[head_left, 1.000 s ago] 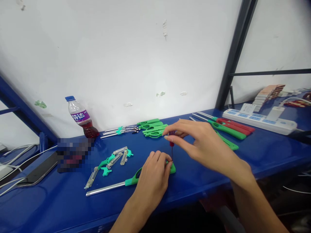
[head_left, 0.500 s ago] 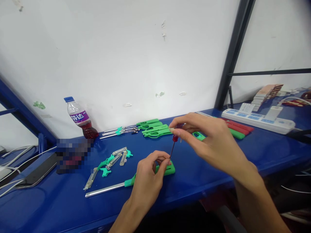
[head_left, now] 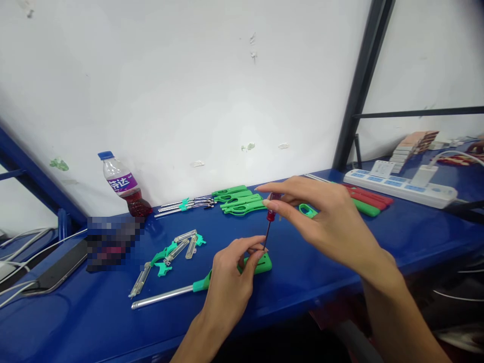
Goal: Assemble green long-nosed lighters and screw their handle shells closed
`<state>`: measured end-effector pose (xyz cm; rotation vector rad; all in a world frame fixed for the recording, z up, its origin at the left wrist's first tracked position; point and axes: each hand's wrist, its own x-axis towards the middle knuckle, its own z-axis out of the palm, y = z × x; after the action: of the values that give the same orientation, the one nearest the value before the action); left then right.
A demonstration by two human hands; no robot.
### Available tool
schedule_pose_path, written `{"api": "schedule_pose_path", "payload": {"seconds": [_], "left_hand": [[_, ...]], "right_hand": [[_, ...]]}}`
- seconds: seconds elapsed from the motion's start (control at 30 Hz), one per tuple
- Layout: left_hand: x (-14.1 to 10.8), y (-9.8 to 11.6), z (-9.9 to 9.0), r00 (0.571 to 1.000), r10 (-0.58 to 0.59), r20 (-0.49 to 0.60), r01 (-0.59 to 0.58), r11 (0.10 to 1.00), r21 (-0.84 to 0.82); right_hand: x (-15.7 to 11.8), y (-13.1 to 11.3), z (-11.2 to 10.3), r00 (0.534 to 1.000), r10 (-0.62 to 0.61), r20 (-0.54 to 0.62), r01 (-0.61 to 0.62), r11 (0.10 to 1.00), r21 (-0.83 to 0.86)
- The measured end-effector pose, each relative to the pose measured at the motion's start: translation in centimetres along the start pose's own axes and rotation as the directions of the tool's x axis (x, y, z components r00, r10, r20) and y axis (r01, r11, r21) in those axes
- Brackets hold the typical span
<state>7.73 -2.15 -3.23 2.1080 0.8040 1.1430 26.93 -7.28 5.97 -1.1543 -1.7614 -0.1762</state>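
My right hand [head_left: 321,217] has its thumb against the dark red handle of a small screwdriver [head_left: 271,214], with the index finger stretched out past the top. The screwdriver stands almost upright, its thin shaft pointing down. Around the lower end of that shaft, my left hand [head_left: 232,275] pinches with thumb and fingertips, which hide the tip. Beneath the left hand a green long-necked lighter [head_left: 263,263] lies on the blue table, its metal tube [head_left: 162,297] pointing left. Clear fuel tanks [head_left: 177,252] and turquoise plastic pieces [head_left: 163,269] are scattered to the left of it.
Green handle shells [head_left: 242,204] and metal tubes with wires [head_left: 185,203] lie along the wall. A soda bottle [head_left: 123,184] and a phone [head_left: 56,267] are at left. Red handles [head_left: 368,195] and a white power strip [head_left: 401,187] sit at right.
My right index finger has straightened away from the top of the screwdriver handle. The left hand and the lighter stay nearly in place.
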Motion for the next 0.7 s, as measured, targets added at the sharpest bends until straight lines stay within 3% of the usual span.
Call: {"api": "schedule_pose_path", "payload": {"seconds": [0.7], "left_hand": [[-0.2, -1.1, 0.9, 0.994, 0.054, 0.094, -0.076, 0.966, 0.249]], "right_hand": [[0.1, 0.1, 0.5, 0.98, -0.021, 0.197, 0.018, 1.0, 0.016]]}}
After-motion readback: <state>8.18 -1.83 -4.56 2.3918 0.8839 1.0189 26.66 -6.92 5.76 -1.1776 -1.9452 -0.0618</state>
